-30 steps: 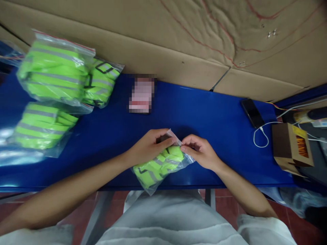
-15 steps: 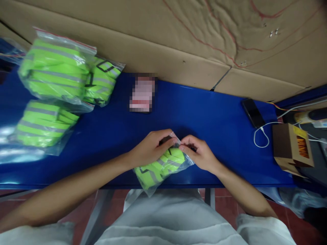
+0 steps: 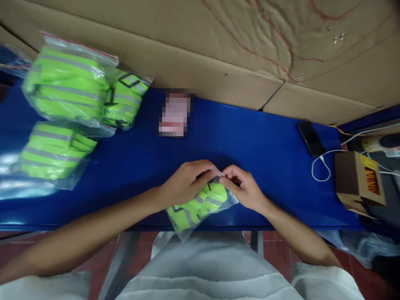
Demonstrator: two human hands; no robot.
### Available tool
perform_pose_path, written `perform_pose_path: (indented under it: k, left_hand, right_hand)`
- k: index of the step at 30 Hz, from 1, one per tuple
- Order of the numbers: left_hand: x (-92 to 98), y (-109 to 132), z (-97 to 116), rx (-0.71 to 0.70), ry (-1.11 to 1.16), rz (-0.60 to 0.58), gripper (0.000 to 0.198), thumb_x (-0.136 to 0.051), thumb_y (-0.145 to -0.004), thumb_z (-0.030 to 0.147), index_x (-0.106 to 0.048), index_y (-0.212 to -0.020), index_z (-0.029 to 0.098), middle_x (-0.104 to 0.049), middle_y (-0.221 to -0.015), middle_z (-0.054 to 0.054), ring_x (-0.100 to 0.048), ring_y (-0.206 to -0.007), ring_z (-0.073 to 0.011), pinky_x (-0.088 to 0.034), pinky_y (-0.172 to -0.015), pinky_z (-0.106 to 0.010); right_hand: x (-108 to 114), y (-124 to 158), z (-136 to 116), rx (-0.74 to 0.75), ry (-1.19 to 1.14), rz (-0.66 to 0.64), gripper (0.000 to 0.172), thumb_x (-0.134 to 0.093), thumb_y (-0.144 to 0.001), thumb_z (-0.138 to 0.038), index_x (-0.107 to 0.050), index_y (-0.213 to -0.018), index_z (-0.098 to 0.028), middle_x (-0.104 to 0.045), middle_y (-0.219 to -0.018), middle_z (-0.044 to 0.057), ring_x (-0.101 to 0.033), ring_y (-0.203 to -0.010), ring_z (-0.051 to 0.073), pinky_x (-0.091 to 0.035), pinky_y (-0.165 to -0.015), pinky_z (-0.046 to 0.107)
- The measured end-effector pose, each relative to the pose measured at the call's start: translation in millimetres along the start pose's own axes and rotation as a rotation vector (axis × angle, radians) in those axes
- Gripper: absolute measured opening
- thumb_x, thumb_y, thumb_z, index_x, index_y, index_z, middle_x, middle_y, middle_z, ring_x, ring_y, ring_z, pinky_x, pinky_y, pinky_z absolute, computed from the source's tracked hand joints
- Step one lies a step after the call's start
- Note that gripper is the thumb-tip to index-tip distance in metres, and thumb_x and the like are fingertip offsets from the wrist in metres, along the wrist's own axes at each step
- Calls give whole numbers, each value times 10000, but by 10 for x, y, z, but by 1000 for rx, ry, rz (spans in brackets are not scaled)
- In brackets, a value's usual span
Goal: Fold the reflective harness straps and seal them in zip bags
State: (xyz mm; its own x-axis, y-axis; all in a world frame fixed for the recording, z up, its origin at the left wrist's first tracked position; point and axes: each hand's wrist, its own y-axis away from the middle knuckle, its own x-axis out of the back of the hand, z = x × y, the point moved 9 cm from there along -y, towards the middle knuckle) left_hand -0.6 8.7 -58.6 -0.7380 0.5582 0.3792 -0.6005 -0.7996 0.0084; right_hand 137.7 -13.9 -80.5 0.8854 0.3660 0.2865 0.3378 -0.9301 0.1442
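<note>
A clear plastic bag [image 3: 200,204] with a folded neon-yellow vest and grey stripes inside lies at the table's front edge, its lower corner hanging past the edge. My left hand [image 3: 192,181] pinches the bag's upper edge between thumb and fingers, and its palm covers part of the bag. Close beside it, my right hand [image 3: 243,185] pinches the same edge with thumb and forefinger. The fingertips of both hands are a short distance apart along the bag's opening.
More bagged neon vests [image 3: 65,87] are piled at the left of the blue table [image 3: 243,141]. A pixelated card-like object [image 3: 175,114] lies at the back. Toward the right are a black phone [image 3: 311,137], a white cable [image 3: 329,173] and a brown cardboard box [image 3: 346,177].
My left fingers have moved slightly right along the bag's edge, closer to my right hand. The bag has shifted a little to the right.
</note>
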Motion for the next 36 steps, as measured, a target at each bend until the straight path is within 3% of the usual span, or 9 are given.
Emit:
perform_pose_path:
  k: [9,19,26,36]
  left_hand:
    - [-115,41,10,-34,-122,-64,403,-362,-1126,348,-682,-1000,139,-666,-961,-46,-632,-877,-150,-454,-827,-288]
    - [-5,73,70,-83,-136,41,361,-402,-1112,327,-642,-915,143,-636,-875,-25,-595,-792,-130,-434,-748,-271]
    - [-23,55,79,-95,-191,3,365,-391,-1115,330,-634,-906,154,-628,-854,-15,-594,-776,-129,-432,-733,-267]
    - [55,56,46,-93,-214,89,337,-399,-1113,302,-658,-960,149,-654,-886,-28,-616,-790,-131,-453,-737,-264]
  right_hand:
    - [-60,23,-93,63,134,-43,193,-587,-1034,-365,-575,-917,-212,-514,-704,-58,-450,-601,78,-332,-532,199]
    - [-1,1,-124,77,86,-10,190,-640,-1013,-385,-621,-948,-207,-576,-697,-57,-525,-621,79,-405,-598,194]
    - [-15,25,-163,132,129,-43,152,-578,-1048,-336,-599,-967,-210,-589,-729,-58,-526,-637,71,-405,-620,189]
    - [-17,24,-150,115,152,-76,145,-590,-1043,-357,-595,-1071,-215,-584,-720,-64,-532,-626,77,-404,-608,192]
